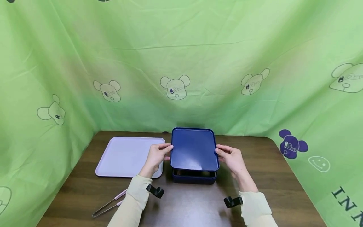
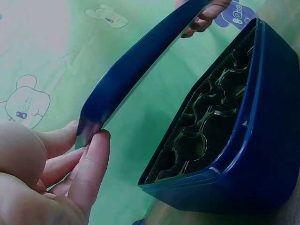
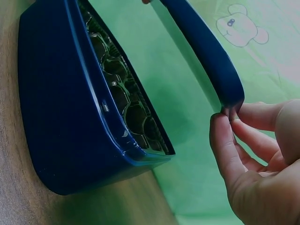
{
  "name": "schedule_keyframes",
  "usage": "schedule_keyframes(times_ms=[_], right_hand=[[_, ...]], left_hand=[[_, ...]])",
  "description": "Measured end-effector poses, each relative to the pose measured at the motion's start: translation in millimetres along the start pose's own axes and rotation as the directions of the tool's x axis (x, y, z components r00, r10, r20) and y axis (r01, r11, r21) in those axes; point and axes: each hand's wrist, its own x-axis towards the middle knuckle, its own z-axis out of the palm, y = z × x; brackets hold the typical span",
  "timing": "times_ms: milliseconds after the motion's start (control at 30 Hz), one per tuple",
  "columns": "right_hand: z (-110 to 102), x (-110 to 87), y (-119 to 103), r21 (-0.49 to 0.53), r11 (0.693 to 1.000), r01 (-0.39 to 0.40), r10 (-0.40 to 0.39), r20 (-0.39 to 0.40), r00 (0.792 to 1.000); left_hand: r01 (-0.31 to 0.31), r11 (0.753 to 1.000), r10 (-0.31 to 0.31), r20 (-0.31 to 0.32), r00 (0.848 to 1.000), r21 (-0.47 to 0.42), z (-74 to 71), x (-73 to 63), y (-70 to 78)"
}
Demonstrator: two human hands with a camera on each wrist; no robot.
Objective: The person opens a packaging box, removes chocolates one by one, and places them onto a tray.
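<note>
A square dark-blue lid (image 1: 194, 148) is held level above a matching blue tin box (image 1: 194, 179), apart from it. My left hand (image 1: 157, 156) pinches the lid's left edge between thumb and fingers. On the opposite edge, my right hand (image 1: 232, 158) pinches the lid the same way. Both wrist views show a gap between the lid (image 2: 136, 61) and the box (image 3: 56, 103). Inside the box sits a dark, shiny tray insert (image 2: 199, 122) with rounded compartments; what they contain is too dark to tell.
A pale lilac tray (image 1: 124, 154) lies left of the box, partly behind my left hand. Tongs with pinkish handles (image 1: 109, 205) rest at the front left, partly covered by my left sleeve. A green printed cloth (image 1: 175, 56) surrounds the brown wooden table (image 1: 263, 170).
</note>
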Motion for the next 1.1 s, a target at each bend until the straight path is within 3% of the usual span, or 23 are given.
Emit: schedule_keyframes(times_ms=[267,433,600,800,1100], right_hand=[[2.1,0.5,5.0,0.029,1.000,-0.012,0.011,0.023,1.000],[-5.0,1.4,6.6,0.014,1.000,-0.014,0.014,0.009,1.000],[-17.7,1.9,6.6,-0.029,0.999,-0.015,0.014,-0.016,1.000],[-38.2,2.9,11.5,-0.078,0.997,-0.020,0.017,-0.034,0.999],[-84.8,-2.5,23.6,-0.116,0.991,-0.073,0.063,-0.088,0.994]], left_hand=[[0.006,1.000,-0.006,0.006,1.000,0.016,-2.3,-1.3,-0.2],[0.009,1.000,-0.009,0.016,1.000,0.006,5.2,-2.1,-0.8],[0.004,1.000,-0.004,0.040,0.999,0.004,19.9,-1.8,-2.2],[0.038,0.999,-0.040,0.113,0.993,0.019,39.5,3.2,-3.8],[-0.001,0.999,-0.006,0.202,0.979,0.038,89.4,1.5,1.6]])
